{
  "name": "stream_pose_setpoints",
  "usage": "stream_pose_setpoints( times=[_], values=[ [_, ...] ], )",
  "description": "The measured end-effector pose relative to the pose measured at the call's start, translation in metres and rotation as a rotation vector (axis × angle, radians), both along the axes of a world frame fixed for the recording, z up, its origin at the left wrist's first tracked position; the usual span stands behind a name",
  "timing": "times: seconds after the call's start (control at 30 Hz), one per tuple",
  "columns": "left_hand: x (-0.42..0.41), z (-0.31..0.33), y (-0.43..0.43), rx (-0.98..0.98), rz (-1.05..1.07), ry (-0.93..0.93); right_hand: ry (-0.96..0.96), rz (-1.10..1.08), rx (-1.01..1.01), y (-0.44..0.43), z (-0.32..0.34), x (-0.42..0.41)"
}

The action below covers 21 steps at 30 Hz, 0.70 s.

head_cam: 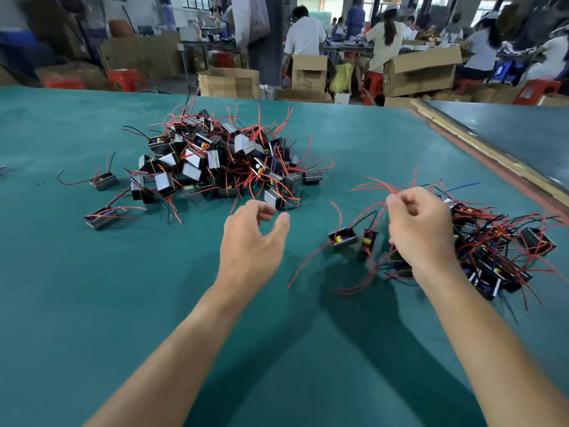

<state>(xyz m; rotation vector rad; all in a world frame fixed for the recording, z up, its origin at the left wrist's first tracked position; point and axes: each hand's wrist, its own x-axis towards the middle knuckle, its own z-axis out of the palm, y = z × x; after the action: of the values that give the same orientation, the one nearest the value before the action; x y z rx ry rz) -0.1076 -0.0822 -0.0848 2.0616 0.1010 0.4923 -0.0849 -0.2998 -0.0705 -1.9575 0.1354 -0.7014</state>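
Red wires [380, 188] pinched in bunch by fingers [400, 201] of right hand [421, 232]. Two small transformers [343, 239] dangle from them just above green tabletop [92, 303], near right. Left hand [251, 241] empty, fingers loosely spread, reaching toward near edge of big pile [221, 155], centre far. Best way, likely: take next unit by wire tips, shake free of tangle before lifting, add to bunch with ends level. Second heap [498, 241] just right of right hand. No label or writing readable on any unit.

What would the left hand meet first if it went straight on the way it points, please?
Most likely the silver-faced transformer at the near edge of the big pile, just ahead of the open left hand, though depth is unclear from one view.
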Motion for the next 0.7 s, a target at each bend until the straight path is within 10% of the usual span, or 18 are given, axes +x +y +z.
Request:
stream_pose_setpoints(
  times=[0.17,0.4,0.7],
  values=[
    [0.009,-0.006,0.006,0.009,0.005,0.072,-0.059,-0.241,0.141,-0.005,-0.001,0.001],
    [0.022,-0.012,0.028,0.076,0.117,0.165,0.19,0.444,-0.05,0.025,-0.01,-0.016],
    [0.043,-0.012,0.08,-0.277,0.354,0.184,0.306,0.548,-0.245,0.021,-0.019,-0.017]
  ],
)
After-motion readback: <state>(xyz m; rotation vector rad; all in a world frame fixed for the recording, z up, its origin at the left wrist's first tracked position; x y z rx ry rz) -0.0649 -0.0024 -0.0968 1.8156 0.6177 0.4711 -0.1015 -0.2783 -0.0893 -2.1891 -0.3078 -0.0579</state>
